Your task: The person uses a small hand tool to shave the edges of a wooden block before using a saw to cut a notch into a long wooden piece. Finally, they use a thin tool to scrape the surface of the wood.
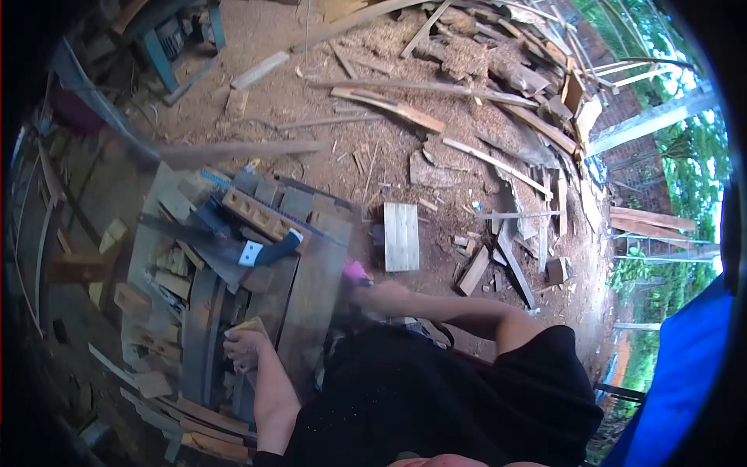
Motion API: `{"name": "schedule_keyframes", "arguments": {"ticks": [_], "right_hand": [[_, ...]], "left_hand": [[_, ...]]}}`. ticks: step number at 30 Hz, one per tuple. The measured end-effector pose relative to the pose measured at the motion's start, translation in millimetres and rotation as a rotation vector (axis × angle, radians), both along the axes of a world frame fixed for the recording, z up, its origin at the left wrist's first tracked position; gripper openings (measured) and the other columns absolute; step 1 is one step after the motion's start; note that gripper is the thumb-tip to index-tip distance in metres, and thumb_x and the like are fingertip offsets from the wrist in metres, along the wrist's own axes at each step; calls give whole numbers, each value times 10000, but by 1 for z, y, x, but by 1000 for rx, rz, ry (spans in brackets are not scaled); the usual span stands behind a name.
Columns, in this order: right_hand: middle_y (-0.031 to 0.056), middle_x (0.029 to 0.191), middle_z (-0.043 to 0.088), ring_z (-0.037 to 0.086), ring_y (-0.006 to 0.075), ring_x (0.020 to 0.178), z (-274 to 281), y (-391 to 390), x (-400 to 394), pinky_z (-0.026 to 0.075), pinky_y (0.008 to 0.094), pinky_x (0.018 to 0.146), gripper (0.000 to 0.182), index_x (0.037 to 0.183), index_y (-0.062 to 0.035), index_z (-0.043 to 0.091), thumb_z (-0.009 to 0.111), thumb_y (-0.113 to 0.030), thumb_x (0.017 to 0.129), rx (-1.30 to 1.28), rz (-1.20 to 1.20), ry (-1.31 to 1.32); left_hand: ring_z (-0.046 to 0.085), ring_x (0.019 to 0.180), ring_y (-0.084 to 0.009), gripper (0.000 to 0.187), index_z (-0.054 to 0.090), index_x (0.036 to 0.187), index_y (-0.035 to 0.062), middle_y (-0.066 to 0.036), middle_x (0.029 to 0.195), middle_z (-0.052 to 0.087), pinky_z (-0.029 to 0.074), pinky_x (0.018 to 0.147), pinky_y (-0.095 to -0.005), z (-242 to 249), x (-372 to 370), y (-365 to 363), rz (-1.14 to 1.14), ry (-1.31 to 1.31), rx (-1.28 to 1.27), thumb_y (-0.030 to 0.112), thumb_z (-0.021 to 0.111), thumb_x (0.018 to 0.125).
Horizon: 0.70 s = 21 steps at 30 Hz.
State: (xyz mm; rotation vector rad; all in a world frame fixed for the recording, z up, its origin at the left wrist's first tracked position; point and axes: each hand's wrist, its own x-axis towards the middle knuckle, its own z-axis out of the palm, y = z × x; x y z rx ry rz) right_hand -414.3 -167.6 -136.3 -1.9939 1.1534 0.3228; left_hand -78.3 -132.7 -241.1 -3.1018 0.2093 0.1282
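Note:
Fingers of my left hand [244, 350] are wrapped round a small wooden piece [255, 325] above the workbench, at the lower left. Motion smears my right hand [381, 297], which is beside the bench's right edge, and its fingers cannot be made out. Right at that hand is a small pink object [355, 271]; whether it is held is unclear. On the wooden bench top [315, 288] lies a dark tool with a curved handle [278, 249], close to a wooden block with several recesses [264, 215].
Wood offcuts [144, 300] crowd the bench's left side. A slatted wooden stool [401, 237] stands on the shavings-covered ground beyond my right hand. Planks and bark [498, 70] are piled farther off. A blue-legged table [159, 62] is at the upper left.

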Motion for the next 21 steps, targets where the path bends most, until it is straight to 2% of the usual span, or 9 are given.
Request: {"name": "schedule_keyframes", "arguments": {"ticks": [2, 4, 6, 8, 11, 14, 18, 20, 21], "right_hand": [[209, 864, 662, 665, 395, 776, -31, 13, -75, 515, 518, 617, 254, 1124, -70, 476, 442, -234, 933, -113, -131, 47], [227, 883, 663, 664, 402, 790, -16, 5, -127, 512, 523, 647, 237, 1073, -47, 489, 451, -229, 927, -180, -340, 293], [248, 940, 658, 661, 399, 850, -15, -19, -174, 521, 506, 704, 259, 1077, -31, 519, 465, -221, 909, -222, -744, 377], [275, 1072, 622, 606, 408, 1025, -38, -42, -227, 493, 487, 843, 324, 1118, -17, 564, 501, -252, 904, -268, -1080, 404], [276, 1100, 617, 606, 422, 1025, -24, -73, -272, 490, 477, 865, 407, 1155, 12, 556, 535, -293, 885, -168, -1085, 464], [270, 1106, 620, 606, 403, 1043, -33, -111, -316, 492, 462, 872, 406, 1130, 41, 584, 538, -278, 884, -280, -1172, 444], [270, 1100, 624, 605, 389, 1055, -11, -146, -370, 495, 447, 873, 385, 1072, 45, 621, 548, -283, 883, -302, -1301, 343], [267, 1070, 636, 622, 385, 1023, -17, -165, -409, 507, 440, 849, 370, 1036, 48, 639, 548, -277, 883, -420, -1331, 356], [250, 1098, 633, 615, 373, 1048, 7, -168, -411, 502, 436, 872, 329, 1062, 15, 639, 552, -230, 861, -445, -1381, 357]], "left_hand": [[541, 1103, -375, 527, 539, 1221, 155, -137, 1216, 566, 375, 918, -540, 1, 3, 0, -8, 8, -32, 511, 241, 971], [526, 1133, -359, 547, 538, 1252, 169, -120, 1243, 567, 363, 952, -531, 7, 2, -1, 32, 70, -4, 528, 242, 965], [538, 1116, -356, 534, 539, 1235, 169, -117, 1231, 569, 367, 944, -530, 15, -1, 0, 25, 63, -18, 521, 239, 969], [547, 1105, -347, 530, 538, 1222, 170, -108, 1221, 571, 368, 941, -530, 13, -5, -3, 38, 54, -14, 523, 234, 971], [537, 1127, -341, 549, 532, 1240, 171, -105, 1230, 570, 360, 953, -534, 7, 1, 4, 21, 51, -23, 541, 233, 966], [520, 1160, -342, 571, 524, 1264, 171, -105, 1246, 564, 348, 969, -541, -1, 5, 10, 15, 64, -37, 558, 235, 961], [502, 1190, -354, 601, 519, 1280, 163, -127, 1267, 552, 352, 978, -537, 1, 12, 14, 1, 158, -96, 580, 236, 954], [506, 1178, -362, 595, 518, 1279, 168, -142, 1263, 543, 369, 968, -527, 3, 15, 14, -4, 152, -97, 585, 249, 951], [510, 1166, -369, 589, 517, 1277, 173, -157, 1260, 535, 386, 957, -518, 2, 14, 15, -8, 155, -84, 590, 262, 948]]}}
